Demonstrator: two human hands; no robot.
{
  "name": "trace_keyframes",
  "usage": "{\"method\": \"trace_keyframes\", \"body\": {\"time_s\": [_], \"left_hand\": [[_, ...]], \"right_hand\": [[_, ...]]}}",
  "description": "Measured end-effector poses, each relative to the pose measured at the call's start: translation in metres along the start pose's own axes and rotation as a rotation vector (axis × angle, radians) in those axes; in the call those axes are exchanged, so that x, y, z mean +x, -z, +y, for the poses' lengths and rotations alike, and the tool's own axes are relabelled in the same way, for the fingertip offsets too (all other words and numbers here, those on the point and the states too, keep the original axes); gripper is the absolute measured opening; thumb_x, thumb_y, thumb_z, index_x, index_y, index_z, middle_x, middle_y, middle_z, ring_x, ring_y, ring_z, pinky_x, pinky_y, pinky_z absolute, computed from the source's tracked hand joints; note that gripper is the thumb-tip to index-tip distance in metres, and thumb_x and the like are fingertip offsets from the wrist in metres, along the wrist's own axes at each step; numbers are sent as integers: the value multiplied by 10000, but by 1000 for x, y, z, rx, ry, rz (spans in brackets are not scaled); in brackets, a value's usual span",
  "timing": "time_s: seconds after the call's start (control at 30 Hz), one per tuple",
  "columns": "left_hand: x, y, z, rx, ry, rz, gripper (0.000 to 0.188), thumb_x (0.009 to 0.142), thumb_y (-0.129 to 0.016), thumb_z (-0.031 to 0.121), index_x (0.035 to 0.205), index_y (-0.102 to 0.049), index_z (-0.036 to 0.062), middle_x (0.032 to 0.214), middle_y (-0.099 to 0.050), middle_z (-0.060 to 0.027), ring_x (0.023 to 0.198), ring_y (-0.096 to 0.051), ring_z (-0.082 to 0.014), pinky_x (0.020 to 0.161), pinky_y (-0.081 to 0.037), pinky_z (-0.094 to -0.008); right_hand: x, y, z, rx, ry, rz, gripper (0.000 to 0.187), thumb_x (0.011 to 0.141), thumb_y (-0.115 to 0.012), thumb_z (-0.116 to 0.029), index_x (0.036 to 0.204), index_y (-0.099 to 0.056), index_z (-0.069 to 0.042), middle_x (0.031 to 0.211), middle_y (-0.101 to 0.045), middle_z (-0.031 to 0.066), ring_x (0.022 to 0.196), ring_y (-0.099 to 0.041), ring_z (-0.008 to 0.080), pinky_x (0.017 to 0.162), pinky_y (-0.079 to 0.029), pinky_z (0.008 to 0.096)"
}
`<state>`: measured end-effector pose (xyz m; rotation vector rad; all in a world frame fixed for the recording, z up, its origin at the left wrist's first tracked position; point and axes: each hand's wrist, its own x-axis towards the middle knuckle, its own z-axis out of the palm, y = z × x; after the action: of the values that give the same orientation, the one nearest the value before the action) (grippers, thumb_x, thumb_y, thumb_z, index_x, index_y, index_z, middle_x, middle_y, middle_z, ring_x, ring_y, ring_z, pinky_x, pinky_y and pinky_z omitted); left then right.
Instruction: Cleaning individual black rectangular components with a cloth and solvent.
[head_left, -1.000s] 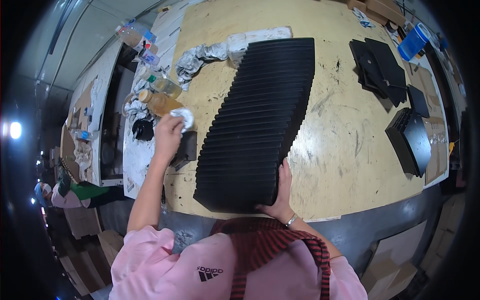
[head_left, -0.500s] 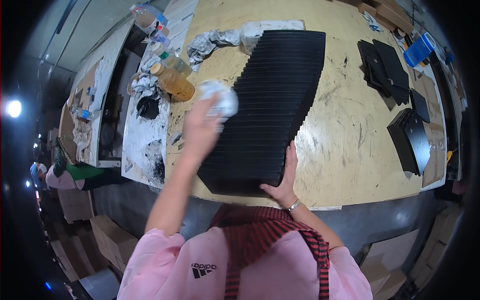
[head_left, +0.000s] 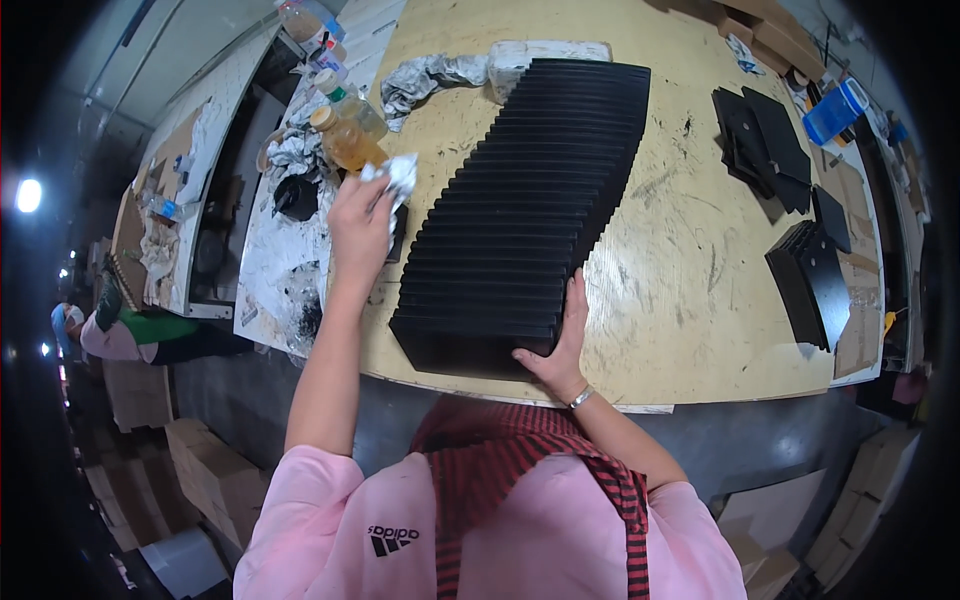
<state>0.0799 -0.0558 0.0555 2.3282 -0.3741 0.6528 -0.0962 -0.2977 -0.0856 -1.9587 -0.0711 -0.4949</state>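
A long row of thin black panels (head_left: 515, 215) leans in overlapping steps across the table in front of me. My right hand (head_left: 562, 340) grips its near right corner, thumb on the front face and fingers along the right side. To the left of the row, my left hand (head_left: 362, 225) is closed on a crumpled white cloth (head_left: 401, 176), raised off the panels. Beside that hand stands a bottle of amber liquid (head_left: 345, 140) with a yellowish cap. A small dark piece (head_left: 398, 238) shows partly behind the hand; its kind is unclear.
Behind the amber bottle are more bottles (head_left: 350, 105) and grey crumpled rags (head_left: 425, 78). A white wrapped block (head_left: 510, 65) touches the row's far end. Loose black panels (head_left: 765, 145) and another stack (head_left: 808, 285) lie right, near a blue container (head_left: 836, 112). Another person (head_left: 130, 335) is far left.
My left hand has moved left with the cloth, from the row's left edge to beside the amber bottle. My right hand stays on the near corner.
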Motion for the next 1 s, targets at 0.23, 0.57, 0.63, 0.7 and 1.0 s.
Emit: {"method": "trace_keyframes", "body": {"time_s": [0.23,0.57,0.63,0.7,1.0], "left_hand": [[-4,-10,44,-67,-81,-57,191,821,-713,25,1011,-712,9,857,-649,-115,779,-648,-250,735,-520,-349],[-70,62,-46,154,-76,-283,112,772,-671,-36,864,-712,13,789,-617,-114,759,-625,-322,710,-516,-421],[-53,63,-41,257,213,-338,178,792,-699,-4,967,-728,19,941,-669,-144,817,-637,-332,745,-527,-385],[-43,43,-26,384,-220,-83,298,831,-698,20,1129,-708,27,1132,-662,-183,983,-644,-330,867,-510,-337],[-156,18,4,-1140,902,-351,710,964,-656,137,1545,-282,-24,1527,-425,-120,1394,-393,-205,1167,-270,-333]], "right_hand": [[0,0,2,3,-13,18,1254,688,-748,-708,1569,-188,-14,1608,-173,290,1456,-240,452,1188,-189,526],[-1,-2,4,1,-16,31,1285,676,-735,-743,1563,-199,15,1619,-182,259,1491,-207,394,1213,-162,487],[0,-3,5,21,-7,26,1275,674,-748,-727,1569,-194,-8,1620,-174,260,1488,-202,413,1207,-167,499],[0,-3,3,37,4,21,1267,673,-761,-712,1575,-189,-31,1622,-166,262,1485,-198,431,1202,-171,510],[-1,15,-9,57,-130,-144,1263,679,-862,-470,1583,-116,2,1657,-76,231,1531,-109,380,1231,-138,429]]}}
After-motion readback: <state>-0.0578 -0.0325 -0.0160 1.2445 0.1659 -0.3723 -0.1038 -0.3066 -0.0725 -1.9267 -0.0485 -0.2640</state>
